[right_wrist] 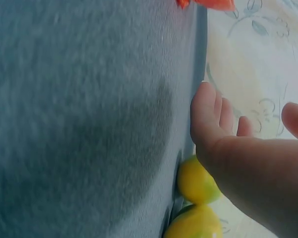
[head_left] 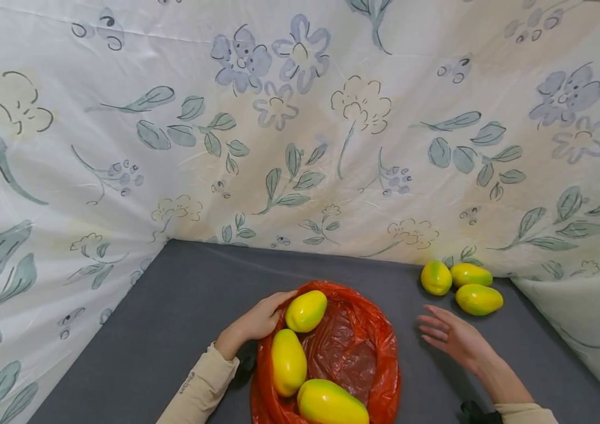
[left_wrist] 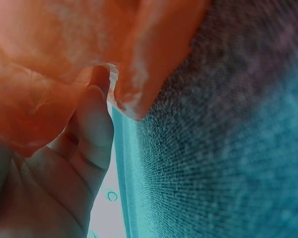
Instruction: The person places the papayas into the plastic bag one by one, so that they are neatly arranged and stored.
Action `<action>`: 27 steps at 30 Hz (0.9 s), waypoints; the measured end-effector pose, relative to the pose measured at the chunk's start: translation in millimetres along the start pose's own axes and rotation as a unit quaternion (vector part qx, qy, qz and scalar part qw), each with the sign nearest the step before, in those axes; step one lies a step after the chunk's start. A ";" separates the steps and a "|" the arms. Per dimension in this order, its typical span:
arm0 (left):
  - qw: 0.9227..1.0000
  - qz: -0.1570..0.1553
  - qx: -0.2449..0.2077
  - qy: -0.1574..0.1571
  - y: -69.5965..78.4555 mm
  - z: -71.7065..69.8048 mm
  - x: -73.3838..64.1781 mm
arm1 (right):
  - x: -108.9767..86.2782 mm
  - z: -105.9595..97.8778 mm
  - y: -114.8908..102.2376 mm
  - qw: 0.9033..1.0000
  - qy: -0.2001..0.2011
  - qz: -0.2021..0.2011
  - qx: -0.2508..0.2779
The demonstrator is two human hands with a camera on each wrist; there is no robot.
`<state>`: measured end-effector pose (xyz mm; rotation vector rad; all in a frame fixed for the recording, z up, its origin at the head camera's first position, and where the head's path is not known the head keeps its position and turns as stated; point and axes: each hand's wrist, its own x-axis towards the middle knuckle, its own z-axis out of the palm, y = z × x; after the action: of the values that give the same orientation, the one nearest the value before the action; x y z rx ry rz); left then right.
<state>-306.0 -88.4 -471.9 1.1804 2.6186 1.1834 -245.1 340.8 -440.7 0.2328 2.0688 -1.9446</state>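
Note:
A red plastic bag stands with its mouth wide on the dark table. Inside it lie three yellow-green mangoes: one mango at the far left of the rim, another mango below that, and a third mango at the near side. My left hand grips the bag's left rim; in the left wrist view the fingers hold the thin plastic. To the right of the bag, my right hand hovers over the table with fingers extended and nothing in it.
Three more mangoes sit together at the back right: one mango on the left, one mango behind, one mango in front. A floral cloth hangs behind and along both sides of the grey table.

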 end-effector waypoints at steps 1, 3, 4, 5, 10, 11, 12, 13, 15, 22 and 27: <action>1.000 -0.001 0.000 0.001 -0.1 0.1 0.0 | 0.1 -2.5 0.3 1.000 0.000 0.001 0.004; 1.000 -0.001 0.000 0.001 0.1 0.1 -0.3 | -0.1 -6.9 0.4 1.000 -0.001 0.002 0.012; 1.000 -0.001 0.000 0.001 -0.1 0.2 -0.3 | -0.4 -8.6 0.3 1.000 0.001 0.002 0.018; 1.000 -0.002 0.001 0.001 -0.3 0.3 -0.4 | -0.7 -10.3 0.2 1.000 0.001 0.003 0.025; 1.000 -0.004 0.003 0.001 -0.9 0.8 0.0 | -1.6 -17.8 -0.8 0.997 0.010 0.008 0.075; 1.000 -0.005 0.004 0.001 -0.8 0.9 0.1 | -1.9 -19.3 -1.1 0.996 0.011 0.008 0.085; 1.000 -0.005 0.005 0.001 -0.7 0.9 0.2 | -2.1 -21.0 -1.3 0.995 0.008 0.009 0.095; 1.000 -0.005 0.005 0.000 -0.6 0.9 0.2 | -2.5 -22.5 -1.6 0.994 0.006 0.008 0.105; 1.000 -0.004 0.006 -0.001 -0.3 1.0 0.4 | -3.3 -25.9 -1.7 0.992 0.001 0.008 0.122; 1.000 -0.001 0.004 -0.003 0.3 1.0 0.9 | -6.1 -40.7 2.6 0.980 -0.015 0.004 0.199; 1.000 -0.003 0.001 -0.003 0.0 0.9 0.9 | -5.8 -50.6 5.4 0.970 -0.005 0.012 0.242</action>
<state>-306.4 -87.2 -472.3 1.1728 2.6180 1.1740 -243.1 392.0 -441.7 0.3434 1.5412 -2.4007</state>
